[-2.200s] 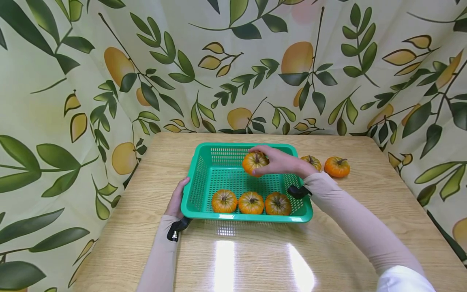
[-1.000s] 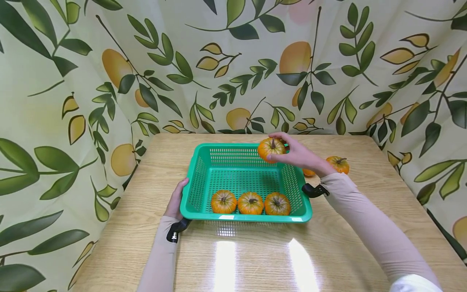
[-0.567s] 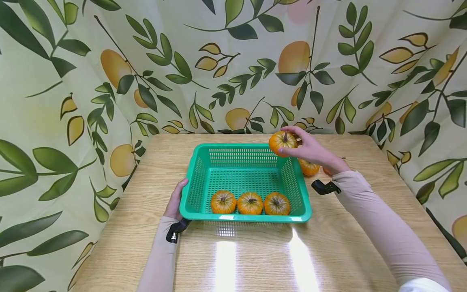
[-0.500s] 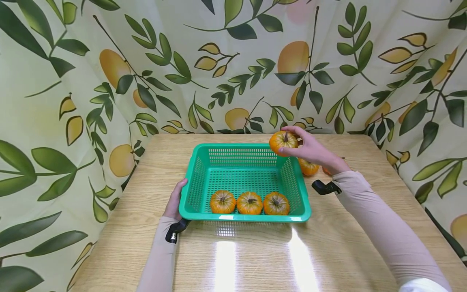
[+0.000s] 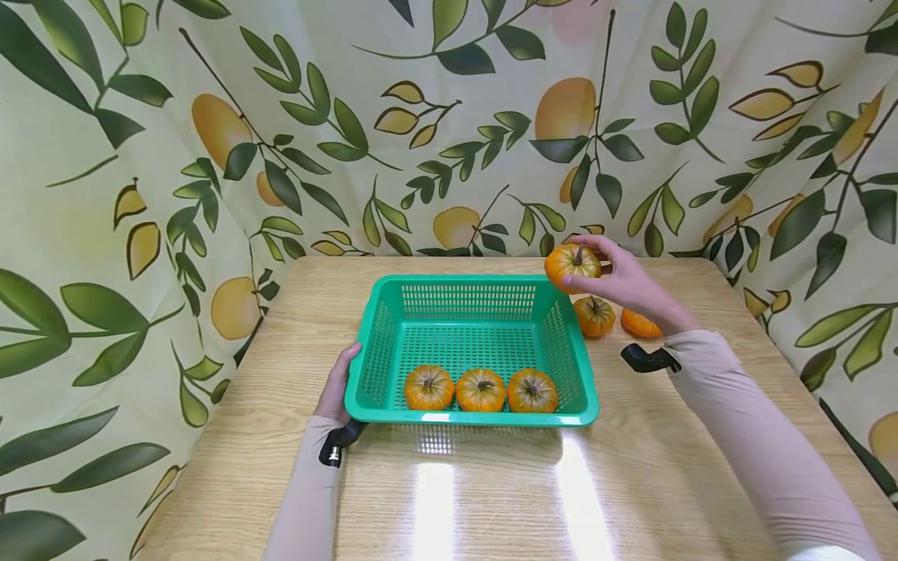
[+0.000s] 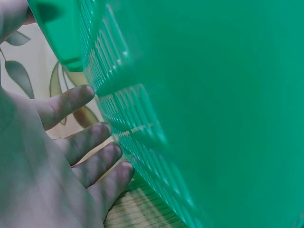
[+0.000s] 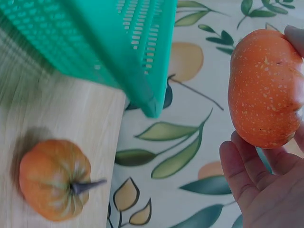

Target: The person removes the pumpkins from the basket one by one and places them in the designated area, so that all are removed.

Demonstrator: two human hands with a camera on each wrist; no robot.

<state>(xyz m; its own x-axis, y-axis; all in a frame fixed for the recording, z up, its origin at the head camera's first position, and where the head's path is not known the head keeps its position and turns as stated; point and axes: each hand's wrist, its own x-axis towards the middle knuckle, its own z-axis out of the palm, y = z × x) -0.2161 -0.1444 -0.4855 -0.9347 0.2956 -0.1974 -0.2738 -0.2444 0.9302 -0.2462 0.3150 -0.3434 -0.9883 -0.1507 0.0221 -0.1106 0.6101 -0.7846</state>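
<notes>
Head view: right hand [image 5: 620, 279] is gripping a pumpkin [image 5: 565, 263] round its sides; left hand [image 5: 336, 386], fingers straight, is touching the basket [image 5: 484, 418], probably steadying it.

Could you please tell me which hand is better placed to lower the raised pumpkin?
Probably the right hand: it grips that pumpkin, while the left hand touches the basket on its left side.

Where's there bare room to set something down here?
Bare: the table in front of the green basket, between the two sleeves; inside the basket behind its three pumpkins. Crowded: right of it, with two pumpkins and the right hand holding another pumpkin.
</notes>
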